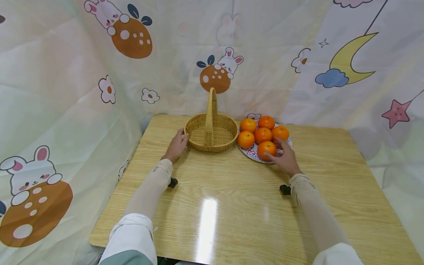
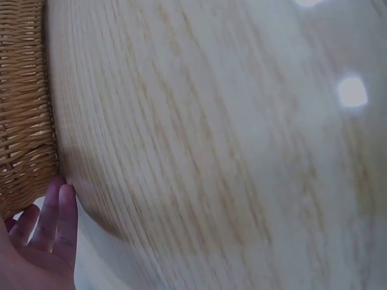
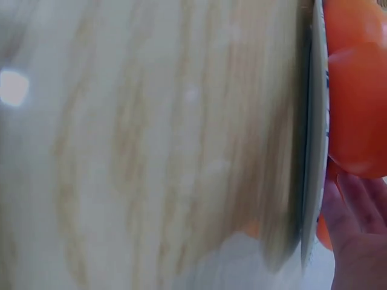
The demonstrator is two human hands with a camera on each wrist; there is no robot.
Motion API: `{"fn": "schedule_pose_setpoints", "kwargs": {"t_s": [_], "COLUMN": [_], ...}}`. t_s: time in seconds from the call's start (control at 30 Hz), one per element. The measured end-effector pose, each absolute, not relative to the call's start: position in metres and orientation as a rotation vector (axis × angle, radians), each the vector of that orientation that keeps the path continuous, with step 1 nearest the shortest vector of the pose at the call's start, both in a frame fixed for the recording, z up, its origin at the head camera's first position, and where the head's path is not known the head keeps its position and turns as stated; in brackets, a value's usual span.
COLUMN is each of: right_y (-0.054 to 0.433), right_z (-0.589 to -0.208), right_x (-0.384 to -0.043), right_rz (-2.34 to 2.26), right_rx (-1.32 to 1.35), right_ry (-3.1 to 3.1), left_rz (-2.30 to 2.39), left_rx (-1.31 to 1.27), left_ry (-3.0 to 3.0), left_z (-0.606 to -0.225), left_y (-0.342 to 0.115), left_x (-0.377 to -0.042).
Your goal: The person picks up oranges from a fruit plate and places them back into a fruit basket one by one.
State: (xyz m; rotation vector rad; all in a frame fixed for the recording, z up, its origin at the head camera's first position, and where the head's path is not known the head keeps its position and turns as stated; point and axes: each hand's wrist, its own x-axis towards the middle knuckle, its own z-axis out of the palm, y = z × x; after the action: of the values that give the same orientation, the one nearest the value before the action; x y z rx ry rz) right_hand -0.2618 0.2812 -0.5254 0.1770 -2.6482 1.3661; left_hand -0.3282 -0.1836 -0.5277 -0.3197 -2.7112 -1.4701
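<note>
Head view: front orange [image 1: 266,149] at ten o'clock from right hand [image 1: 286,159] (nearer), spread wide beside it. Left hand [image 1: 176,146], fingers straight, touches basket [image 1: 213,148] at nine o'clock.

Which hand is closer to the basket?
Left. The left hand is at the wicker basket, by its left rim; the right hand is farther off, beyond its right side, at the front orange.
</note>
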Motion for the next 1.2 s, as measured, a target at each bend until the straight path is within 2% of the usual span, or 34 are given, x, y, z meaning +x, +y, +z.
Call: {"fn": "schedule_pose_setpoints", "kwargs": {"t_s": [0.47,1.2], "right_y": [0.274,0.273], "right_z": [-0.534,-0.534], "right_x": [-0.266,-0.264], "right_rz": [1.261,1.282], "right_rx": [0.235,0.191], "right_ry": [-2.663,-2.664], "left_rz": [-1.402,-1.293], "left_rx": [-0.3,-0.375], "left_ry": [-2.729,-2.499], "left_z": [-0.529,-0.519], "left_y": [-0.184,-0.173], "left_x": [-0.325,-0.34]}}
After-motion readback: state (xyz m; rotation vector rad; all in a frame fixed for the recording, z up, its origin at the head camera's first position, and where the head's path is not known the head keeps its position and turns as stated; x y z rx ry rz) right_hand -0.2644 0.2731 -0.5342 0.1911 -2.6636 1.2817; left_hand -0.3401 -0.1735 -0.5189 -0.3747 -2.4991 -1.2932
